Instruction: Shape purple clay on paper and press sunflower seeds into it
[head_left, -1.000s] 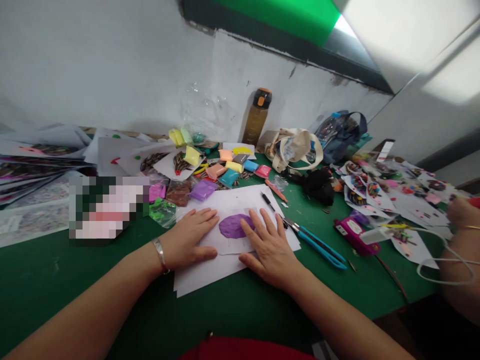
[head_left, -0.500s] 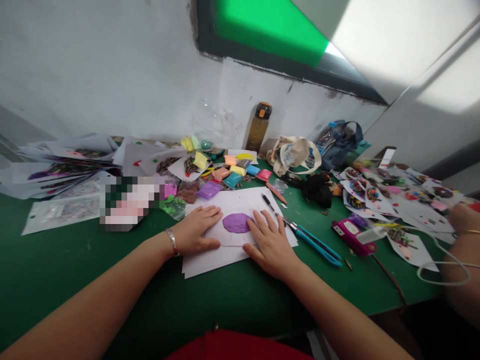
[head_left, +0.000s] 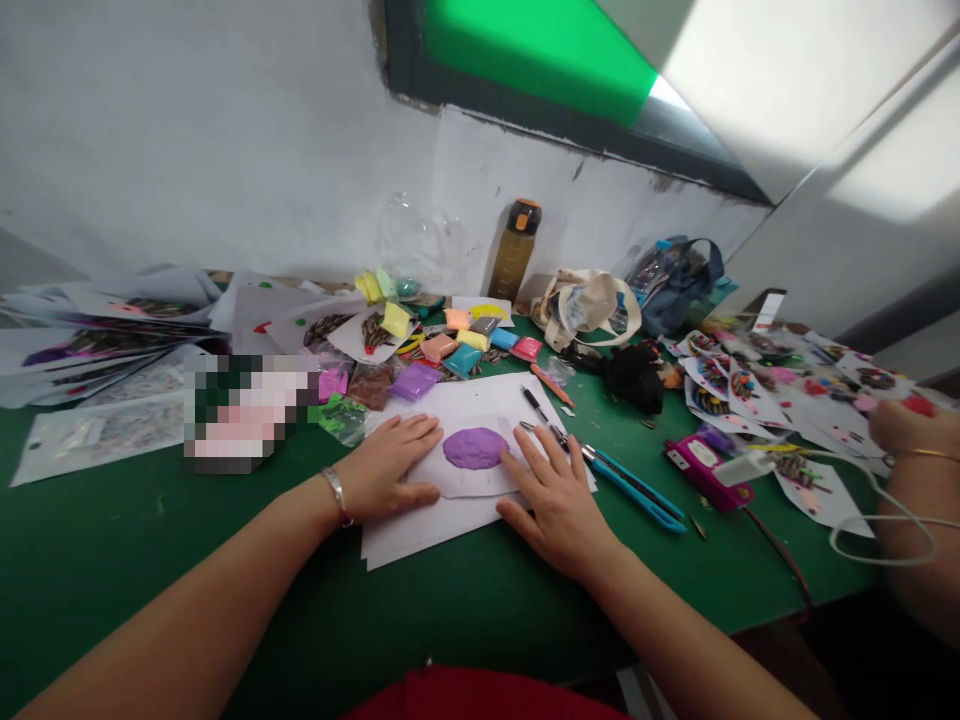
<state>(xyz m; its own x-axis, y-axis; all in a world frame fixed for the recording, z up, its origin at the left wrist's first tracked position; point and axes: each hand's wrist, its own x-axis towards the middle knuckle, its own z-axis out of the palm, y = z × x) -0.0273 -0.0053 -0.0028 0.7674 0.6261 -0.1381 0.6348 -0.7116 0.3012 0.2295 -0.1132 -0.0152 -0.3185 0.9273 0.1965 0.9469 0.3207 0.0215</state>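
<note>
A flat purple clay oval (head_left: 475,448), long axis crosswise, lies on white paper (head_left: 420,535) between the left hand (head_left: 391,465) and right hand (head_left: 553,497), spread apart, gripping nothing; the right (at its very edge) is nearer.

Oval piece (head_left: 475,448) plain purple, paper sheets (head_left: 409,537) white, tabletop (head_left: 135,570) dark green, long-handled tool (head_left: 637,492) bright blue, bottle (head_left: 513,265) brown with black-and-orange cap (head_left: 524,216), cloth bag (head_left: 592,298) cream, small box (head_left: 694,477) magenta, bracelet (head_left: 335,492) silver.
</note>
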